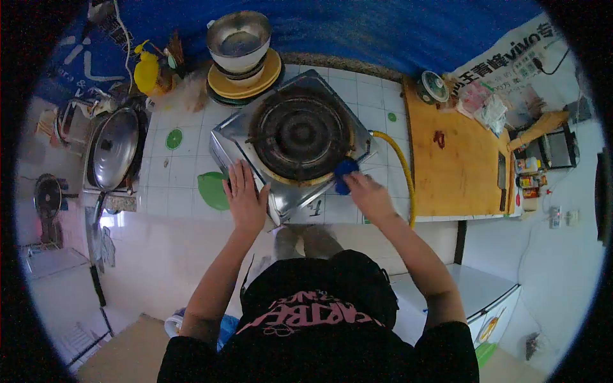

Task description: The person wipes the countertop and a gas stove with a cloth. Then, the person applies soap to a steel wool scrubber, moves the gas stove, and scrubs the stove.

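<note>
Near the front edge of the counter (182,198), the left hand (245,196) lies spread against the stove (301,131), apt for steadying it; the right hand (370,196) clasps a blue cloth or sponge (345,175) at the stove's near-right side, where even pressure should help.

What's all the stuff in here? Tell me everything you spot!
Stove: one, silver and black, on counter
Cloth or sponge: one, blue, stove's right front
Hose: one, yellow, right of stove
Dish stack: one, mixed colours, counter's back
Board: one, brown, counter's right
Knife: one, dark, on board
Bottle: one, yellow, back left
Pan: one, silver, far left
Fan: one, dark, far left
Shirt: one, black, bottom
Left fingers: one set, bare, stove's left
Right fingers: one set, bare, on cloth or sponge
</note>
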Available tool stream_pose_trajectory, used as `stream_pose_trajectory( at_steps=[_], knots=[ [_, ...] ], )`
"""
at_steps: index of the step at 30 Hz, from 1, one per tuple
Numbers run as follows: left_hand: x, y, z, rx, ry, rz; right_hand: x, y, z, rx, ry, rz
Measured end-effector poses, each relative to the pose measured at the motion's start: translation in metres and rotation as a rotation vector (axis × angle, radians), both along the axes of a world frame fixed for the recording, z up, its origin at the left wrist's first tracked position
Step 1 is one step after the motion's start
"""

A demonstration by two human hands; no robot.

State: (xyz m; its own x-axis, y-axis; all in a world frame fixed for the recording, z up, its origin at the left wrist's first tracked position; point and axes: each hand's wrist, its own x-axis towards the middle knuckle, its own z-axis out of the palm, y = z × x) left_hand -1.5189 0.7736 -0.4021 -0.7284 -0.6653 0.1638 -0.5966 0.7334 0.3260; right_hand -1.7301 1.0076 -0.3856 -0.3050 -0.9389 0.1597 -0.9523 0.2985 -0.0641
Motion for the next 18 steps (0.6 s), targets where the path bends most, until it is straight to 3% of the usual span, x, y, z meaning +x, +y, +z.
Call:
stream_pose_trajectory(
  at_steps=[2, 4, 8, 10, 11, 14, 18],
  knots=[
    [0.0, 0.011, 0.004, 0.036, 0.005, 0.039, -0.025, 0.015, 0.012, -0.036, -0.115, -0.067],
    [-0.004, 0.023, 0.006, 0.047, 0.011, 0.137, -0.055, 0.028, 0.018, -0.3, -0.318, -0.32],
    [-0.015, 0.044, -0.006, -0.007, -0.025, 0.194, -0.117, 0.002, 0.01, -0.457, -0.51, -0.395],
    [-0.023, 0.046, -0.017, -0.038, 0.046, 0.257, -0.131, -0.021, -0.004, -0.348, -0.501, -0.174],
    [-0.026, 0.046, -0.019, -0.043, 0.039, 0.268, -0.127, -0.028, -0.01, -0.349, -0.511, -0.163],
    [-0.029, 0.045, -0.02, -0.058, 0.087, 0.307, -0.108, -0.031, -0.035, -0.238, -0.133, -0.234],
    [-0.028, 0.044, -0.018, -0.074, 0.058, 0.313, -0.083, -0.005, -0.04, -0.267, -0.113, -0.125]
  ],
)
